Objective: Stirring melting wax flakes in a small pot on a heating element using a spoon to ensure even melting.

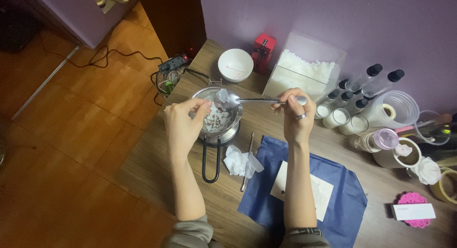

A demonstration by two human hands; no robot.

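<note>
My right hand point(296, 115) grips the handle of a metal spoon point(228, 100), whose bowl carries white flakes over a small metal pot point(223, 119). The pot holds pale flakes mixed with brown bits and sits on a little stand with a black looped handle point(211, 160). My left hand point(184, 120) hovers at the pot's left rim, fingertips pinched at the spoon's bowl; whether they hold anything is unclear. A ring shows on my right hand.
A white bowl point(235, 64) and a clear box of white flakes point(304, 69) stand behind the pot. Crumpled tissue point(240, 162), a thin metal tool point(247, 161) and a blue pouch point(304, 191) lie in front. Bottles point(362, 83), jars and tape rolls crowd the right.
</note>
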